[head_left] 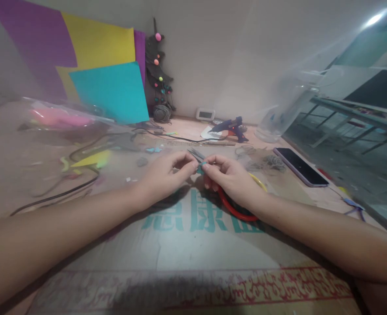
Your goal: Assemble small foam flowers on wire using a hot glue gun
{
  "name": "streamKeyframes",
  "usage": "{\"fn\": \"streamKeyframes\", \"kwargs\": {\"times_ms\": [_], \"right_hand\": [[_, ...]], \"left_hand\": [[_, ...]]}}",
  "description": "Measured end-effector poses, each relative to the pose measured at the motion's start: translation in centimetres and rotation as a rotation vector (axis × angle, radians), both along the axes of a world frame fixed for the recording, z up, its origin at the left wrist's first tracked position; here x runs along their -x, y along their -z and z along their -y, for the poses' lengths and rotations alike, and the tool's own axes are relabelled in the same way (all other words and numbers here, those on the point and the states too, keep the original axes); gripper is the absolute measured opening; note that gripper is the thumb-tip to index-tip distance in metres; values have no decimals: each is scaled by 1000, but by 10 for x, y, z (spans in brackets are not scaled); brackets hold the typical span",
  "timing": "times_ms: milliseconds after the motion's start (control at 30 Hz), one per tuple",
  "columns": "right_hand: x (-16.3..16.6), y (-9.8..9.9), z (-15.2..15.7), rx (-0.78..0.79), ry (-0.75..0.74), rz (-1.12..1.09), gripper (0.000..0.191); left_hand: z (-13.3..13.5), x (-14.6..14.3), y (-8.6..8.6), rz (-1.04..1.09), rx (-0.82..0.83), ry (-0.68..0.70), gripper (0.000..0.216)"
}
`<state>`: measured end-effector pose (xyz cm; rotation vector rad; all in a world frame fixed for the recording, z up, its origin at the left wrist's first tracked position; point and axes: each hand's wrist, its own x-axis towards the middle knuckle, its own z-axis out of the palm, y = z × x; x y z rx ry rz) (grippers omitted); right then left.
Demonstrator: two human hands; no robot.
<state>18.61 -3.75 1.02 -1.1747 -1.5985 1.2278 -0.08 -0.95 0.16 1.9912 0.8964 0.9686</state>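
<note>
My left hand (167,175) and my right hand (232,177) meet over a flattened cardboard sheet (193,245) with teal printing. Both pinch a small teal piece (202,167) between their fingertips. My right hand also holds red-handled scissors (234,210); the red loop shows under its palm and the grey blades (196,154) stick out behind the fingers. Every finger is curled in.
A purple-cased phone (300,166) lies at the right. A blue glue gun (231,127) rests at the back. Purple, yellow and teal paper sheets (111,92) lean on the wall beside a dark felt tree (158,78). Black cables (81,175) and paper scraps lie at the left.
</note>
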Motion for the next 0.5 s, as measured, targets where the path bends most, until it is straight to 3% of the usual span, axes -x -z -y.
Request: {"fn": "streamKeyframes", "kwargs": {"times_ms": [500], "right_hand": [[1,3,-1,16,-35,30,27]], "left_hand": [[1,0,-4,-72,-14,-28,26]]}}
